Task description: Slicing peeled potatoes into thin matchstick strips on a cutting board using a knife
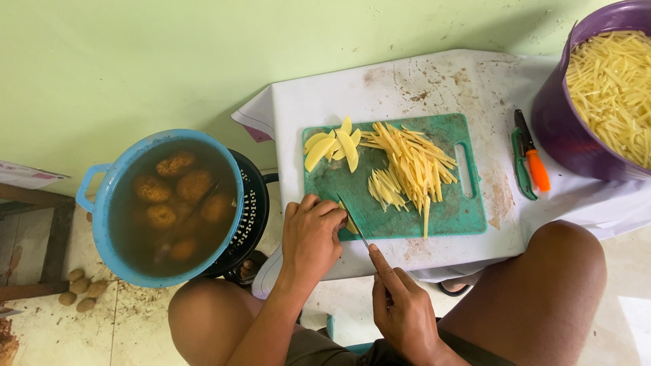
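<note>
Head view: left hand (310, 237) clamps a potato piece (350, 226) at the green cutting board's (400, 217) near edge, fingers curled together; right hand (401, 308) grips the knife (352, 218), forefinger along its spine. Blade touching knuckles risks a cut if it slips.

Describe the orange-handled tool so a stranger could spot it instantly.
Start at the green plastic cutting board on the white-covered table. Just right of it, before the purple plastic tub, lies the orange-handled tool. The green peeler beside it lacks that bright orange grip.
</note>
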